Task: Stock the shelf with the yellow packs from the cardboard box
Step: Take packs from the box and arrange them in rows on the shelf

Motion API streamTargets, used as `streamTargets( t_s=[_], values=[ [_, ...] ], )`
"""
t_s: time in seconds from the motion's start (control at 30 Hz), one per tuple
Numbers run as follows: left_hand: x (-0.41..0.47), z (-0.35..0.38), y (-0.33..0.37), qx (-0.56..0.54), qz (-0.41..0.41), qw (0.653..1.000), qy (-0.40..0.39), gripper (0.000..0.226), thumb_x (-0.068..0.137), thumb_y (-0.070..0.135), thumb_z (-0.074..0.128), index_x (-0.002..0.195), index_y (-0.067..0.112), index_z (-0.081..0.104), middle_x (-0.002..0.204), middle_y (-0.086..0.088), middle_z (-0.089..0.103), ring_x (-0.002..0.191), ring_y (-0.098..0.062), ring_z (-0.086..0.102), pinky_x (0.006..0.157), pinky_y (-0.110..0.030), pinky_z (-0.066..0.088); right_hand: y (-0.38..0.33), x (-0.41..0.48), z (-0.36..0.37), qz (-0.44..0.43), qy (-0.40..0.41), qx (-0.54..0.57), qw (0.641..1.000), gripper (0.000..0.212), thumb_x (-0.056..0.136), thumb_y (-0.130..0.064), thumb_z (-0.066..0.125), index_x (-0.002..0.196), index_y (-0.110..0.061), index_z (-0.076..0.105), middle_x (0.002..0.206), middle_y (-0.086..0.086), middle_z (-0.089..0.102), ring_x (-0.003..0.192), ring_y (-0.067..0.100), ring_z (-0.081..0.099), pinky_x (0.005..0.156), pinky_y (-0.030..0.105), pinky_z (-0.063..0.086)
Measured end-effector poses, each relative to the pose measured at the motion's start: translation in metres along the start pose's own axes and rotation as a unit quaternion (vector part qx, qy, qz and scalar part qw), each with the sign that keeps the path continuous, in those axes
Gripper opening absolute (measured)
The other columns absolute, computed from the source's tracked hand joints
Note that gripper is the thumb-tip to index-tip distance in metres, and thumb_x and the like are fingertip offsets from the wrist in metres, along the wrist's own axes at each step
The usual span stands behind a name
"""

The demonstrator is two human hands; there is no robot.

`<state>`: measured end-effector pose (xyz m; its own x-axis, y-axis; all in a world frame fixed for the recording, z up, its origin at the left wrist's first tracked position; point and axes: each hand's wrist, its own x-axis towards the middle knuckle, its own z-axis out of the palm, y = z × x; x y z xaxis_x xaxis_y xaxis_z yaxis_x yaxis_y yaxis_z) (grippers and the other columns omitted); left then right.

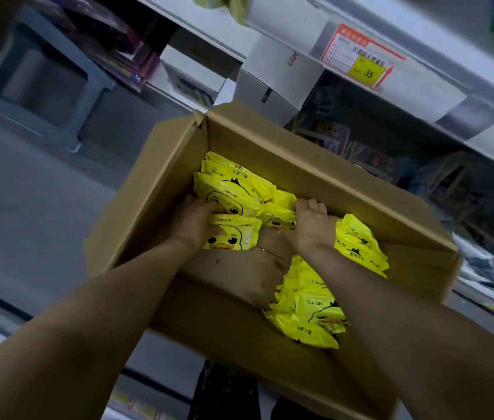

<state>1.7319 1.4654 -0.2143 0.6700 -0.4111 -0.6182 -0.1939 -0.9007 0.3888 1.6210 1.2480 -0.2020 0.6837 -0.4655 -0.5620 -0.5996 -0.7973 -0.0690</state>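
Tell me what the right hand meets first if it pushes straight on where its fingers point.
The yellow packs: the right hand has its fingers curled onto them. Beyond those, probably the far wall of the cardboard box; depth is unclear.

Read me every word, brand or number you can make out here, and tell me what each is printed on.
"ckak": brand on the yellow packs in the cardboard box.
"35": yellow sticker on the price tag at the shelf edge.
Chinese print on the packs and the price tag: too blurred to read.
Lettering on the white box: too blurred to read.
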Motion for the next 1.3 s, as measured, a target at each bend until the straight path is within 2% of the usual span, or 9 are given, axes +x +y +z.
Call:
streamTargets(
  t_s=[0.27,0.4,0.57,0.8,0.93,1.03,1.1,1.2,1.3],
  values=[
    [-0.014,-0.005,0.007,-0.141,-0.088,0.976,-0.138,0.040,0.079,0.021,0.080,0.115,0.005,0.070,0.110,-0.009,0.070,0.107,-0.024,0.064,0.080,-0.023,0.041,0.003,-0.007,-0.014,0.010,0.035,0.108,0.993,0.020,0.087,-0.029,0.073,0.101,-0.014,0.071,0.116,0.008,0.063,0.117,0.029,0.052,0.084,0.033,0.043],
    [-0.030,-0.016,0.017,-0.148,-0.107,0.974,-0.136,0.039,0.084,0.023,0.076,0.117,0.004,0.069,0.118,-0.011,0.068,0.113,-0.026,0.062,0.093,-0.027,0.046,0.009,-0.027,-0.032,-0.061,0.004,0.160,0.985,0.013,0.089,-0.029,0.071,0.094,-0.019,0.065,0.111,0.009,0.069,0.109,0.032,0.059,0.082,0.035,0.044],
    [-0.059,-0.038,0.031,-0.180,-0.082,0.970,-0.144,0.029,0.089,0.028,0.071,0.112,0.010,0.069,0.114,-0.009,0.069,0.108,-0.025,0.064,0.100,-0.040,0.049,0.027,-0.052,-0.070,-0.101,-0.018,0.238,0.966,0.021,0.097,-0.036,0.061,0.092,-0.022,0.046,0.078,0.005,0.062,0.079,0.033,0.055,0.067,0.038,0.041],
    [-0.109,-0.085,0.067,-0.211,-0.055,0.974,-0.065,0.007,0.092,0.026,0.067,0.088,0.021,0.066,0.088,-0.002,0.070,0.076,-0.014,0.065,0.075,-0.027,0.052,0.072,-0.084,-0.118,-0.125,0.050,0.359,0.924,0.013,0.097,-0.032,0.061,0.088,-0.027,0.052,0.094,0.003,0.067,0.090,0.027,0.061,0.082,0.040,0.049],
    [-0.125,-0.102,0.093,-0.196,-0.050,0.976,-0.084,0.017,0.092,0.023,0.067,0.105,0.013,0.066,0.102,-0.009,0.070,0.088,-0.021,0.065,0.085,-0.030,0.048,0.092,-0.097,-0.135,-0.144,0.046,0.355,0.923,0.021,0.094,-0.034,0.064,0.078,-0.032,0.049,0.094,0.005,0.067,0.090,0.028,0.062,0.083,0.049,0.050],
    [-0.137,-0.098,0.129,-0.200,-0.040,0.976,-0.079,0.021,0.093,0.020,0.065,0.111,0.009,0.065,0.105,-0.010,0.070,0.087,-0.020,0.066,0.076,-0.027,0.050,0.105,-0.113,-0.152,-0.138,0.030,0.342,0.929,0.018,0.097,-0.031,0.062,0.083,-0.027,0.051,0.088,0.000,0.062,0.080,0.020,0.055,0.072,0.034,0.042],
    [-0.144,-0.097,0.145,-0.201,-0.033,0.977,-0.070,0.027,0.093,0.025,0.066,0.112,0.006,0.065,0.109,-0.011,0.070,0.095,-0.024,0.067,0.088,-0.033,0.052,0.119,-0.120,-0.159,-0.116,0.021,0.318,0.941,0.016,0.097,-0.039,0.059,0.089,-0.026,0.052,0.081,-0.006,0.058,0.074,0.015,0.052,0.066,0.030,0.037],
    [-0.149,-0.097,0.155,-0.185,-0.030,0.980,-0.061,0.048,0.089,0.040,0.068,0.124,0.008,0.063,0.117,-0.010,0.069,0.109,-0.027,0.065,0.103,-0.045,0.047,0.139,-0.122,-0.165,-0.090,0.036,0.299,0.949,0.022,0.092,-0.052,0.057,0.086,-0.031,0.054,0.089,-0.004,0.065,0.087,0.025,0.063,0.084,0.043,0.051],
    [-0.162,-0.101,0.176,-0.183,-0.028,0.981,-0.055,0.028,0.091,0.036,0.066,0.107,0.013,0.067,0.109,-0.009,0.072,0.103,-0.026,0.068,0.102,-0.045,0.048,0.155,-0.132,-0.176,-0.100,0.042,0.359,0.927,0.025,0.095,-0.031,0.064,0.119,-0.026,0.060,0.121,0.002,0.065,0.104,0.019,0.062,0.098,0.038,0.049]
  ],
)
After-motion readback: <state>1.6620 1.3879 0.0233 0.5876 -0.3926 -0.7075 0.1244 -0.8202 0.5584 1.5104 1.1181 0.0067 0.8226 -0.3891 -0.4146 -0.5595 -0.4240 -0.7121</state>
